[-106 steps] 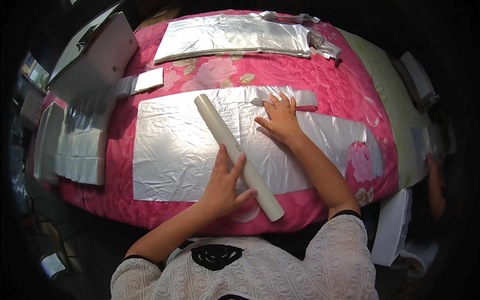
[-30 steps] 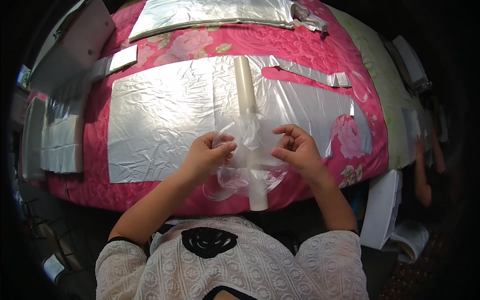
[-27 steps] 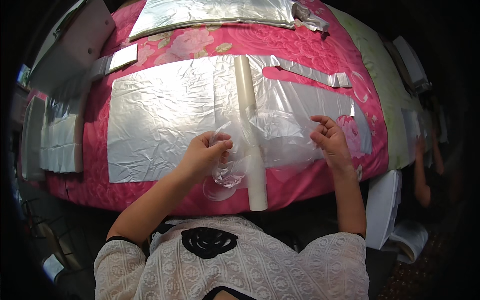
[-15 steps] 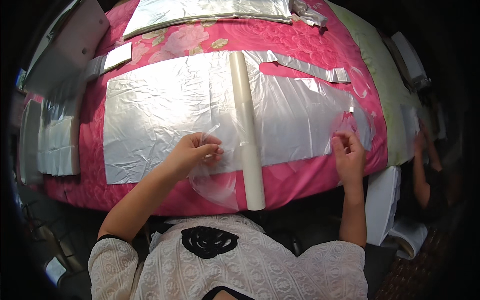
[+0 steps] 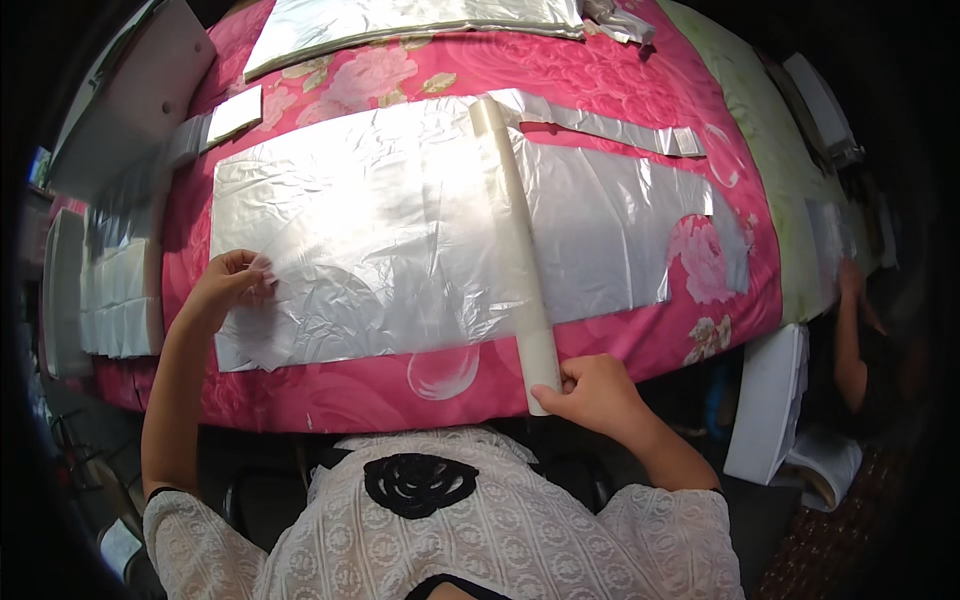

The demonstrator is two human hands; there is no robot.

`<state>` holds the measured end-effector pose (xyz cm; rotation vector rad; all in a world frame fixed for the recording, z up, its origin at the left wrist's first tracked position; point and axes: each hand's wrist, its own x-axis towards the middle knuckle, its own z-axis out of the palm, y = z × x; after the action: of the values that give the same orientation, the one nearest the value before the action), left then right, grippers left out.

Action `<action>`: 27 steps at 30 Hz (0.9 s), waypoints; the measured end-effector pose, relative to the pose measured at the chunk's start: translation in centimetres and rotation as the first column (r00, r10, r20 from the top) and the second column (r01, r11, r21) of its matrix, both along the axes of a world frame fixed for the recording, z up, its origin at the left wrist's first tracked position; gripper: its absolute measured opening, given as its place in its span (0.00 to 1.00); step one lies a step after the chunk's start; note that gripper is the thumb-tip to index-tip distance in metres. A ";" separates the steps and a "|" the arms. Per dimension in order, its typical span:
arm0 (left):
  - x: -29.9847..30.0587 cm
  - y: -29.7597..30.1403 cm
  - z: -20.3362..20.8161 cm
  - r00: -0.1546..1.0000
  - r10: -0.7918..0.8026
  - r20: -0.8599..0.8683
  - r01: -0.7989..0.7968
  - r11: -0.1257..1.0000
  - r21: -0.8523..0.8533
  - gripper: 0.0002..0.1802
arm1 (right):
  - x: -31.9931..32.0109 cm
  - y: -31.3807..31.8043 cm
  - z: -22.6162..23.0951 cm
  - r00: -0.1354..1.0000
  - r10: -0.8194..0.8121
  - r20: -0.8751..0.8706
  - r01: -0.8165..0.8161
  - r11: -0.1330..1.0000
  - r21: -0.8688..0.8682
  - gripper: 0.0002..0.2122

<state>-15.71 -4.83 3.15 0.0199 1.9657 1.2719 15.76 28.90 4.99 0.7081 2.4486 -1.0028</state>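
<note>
A flat silvery plastic sheet (image 5: 590, 235) lies across the bed-like surface, with a long narrow strap at its far right and a rounded cut-out at its right end. Across its middle rests a long pale tube (image 5: 517, 240), possibly a roll of film. My right hand (image 5: 600, 395) is closed around the tube's near end, thumb on top. At the sheet's left edge, my left hand (image 5: 235, 283) pinches a thin, clear plastic film (image 5: 262, 340). How far this film stretches over the silvery sheet is hard to make out.
A pink floral cover (image 5: 450, 75) lies beneath everything. More silvery sheets (image 5: 410, 22) are stacked at the far side. Folded clear plastic packs (image 5: 120, 290) and a white box (image 5: 140, 90) stand at the left. Another person's hand (image 5: 850, 280) shows at the far right.
My left hand has moved left, drawing the clear film along. My right hand has come from the sheet's right end to the tube and gripped it. The tube's middle has shifted slightly right.
</note>
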 end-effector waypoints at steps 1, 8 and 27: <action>-0.3 -0.6 0.2 1.000 -0.002 -0.027 0.001 0.999 -0.039 0.09 | 0.0 0.0 0.0 1.000 0.007 0.002 -0.007 1.000 0.001 0.18; 0.0 2.9 2.9 0.171 -0.600 -0.782 -0.025 0.791 -0.612 0.17 | 0.0 -0.3 0.3 1.000 0.029 0.002 -0.029 0.999 0.030 0.18; 14.1 22.2 -5.7 0.114 -0.526 -0.843 0.379 0.807 -0.452 0.38 | -8.5 4.1 -0.1 0.971 -0.015 -0.238 0.001 0.998 -0.059 0.25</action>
<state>-1.63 17.41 -2.55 1.6279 2.6466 0.6377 7.27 33.02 4.92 0.6094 2.6078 -1.2208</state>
